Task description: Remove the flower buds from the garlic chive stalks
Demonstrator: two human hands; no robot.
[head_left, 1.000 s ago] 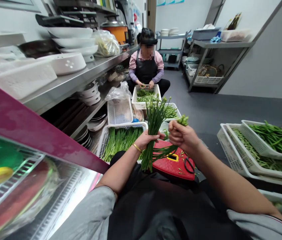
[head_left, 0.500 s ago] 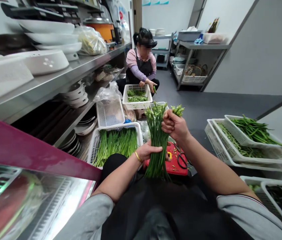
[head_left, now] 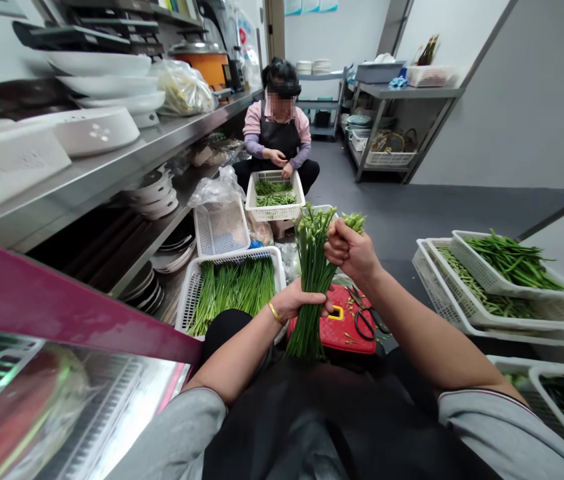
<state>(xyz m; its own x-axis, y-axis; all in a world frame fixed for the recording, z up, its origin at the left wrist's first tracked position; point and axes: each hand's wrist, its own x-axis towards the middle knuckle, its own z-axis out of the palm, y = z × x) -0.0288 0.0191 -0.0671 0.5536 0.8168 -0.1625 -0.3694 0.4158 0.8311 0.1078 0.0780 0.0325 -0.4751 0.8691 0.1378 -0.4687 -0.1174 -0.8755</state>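
Clock positions read from the bunch as dial centre, 12 at the top of the view.

Bunch of green stalks [head_left: 312, 270] was held upright in front of the dark apron [head_left: 322, 407], bud heads at 12 o'clock, cut ends at about 6. Left hand [head_left: 303, 300] was clamped around its lower half; gold bracelet [head_left: 277, 313] on that wrist. Right hand [head_left: 353, 251], between 1 and 2 o'clock and just beside the bunch, was closed in a fist on a smaller clutch of budded stalks [head_left: 355, 221], heads poking out above the fingers. Hands were near each other but apart; could not tell whether the fist touched the bunch.

At 4 o'clock: red case [head_left: 332, 338], with dark-handled scissors [head_left: 363, 308] and green scraps on it. At 9: white basket [head_left: 191, 293] of long green stalks. At 3, well apart: stacked white baskets [head_left: 477, 265] of green vegetables. At 11: co-worker [head_left: 279, 137], seated low, both hands over a white crate [head_left: 275, 213] of green pieces.
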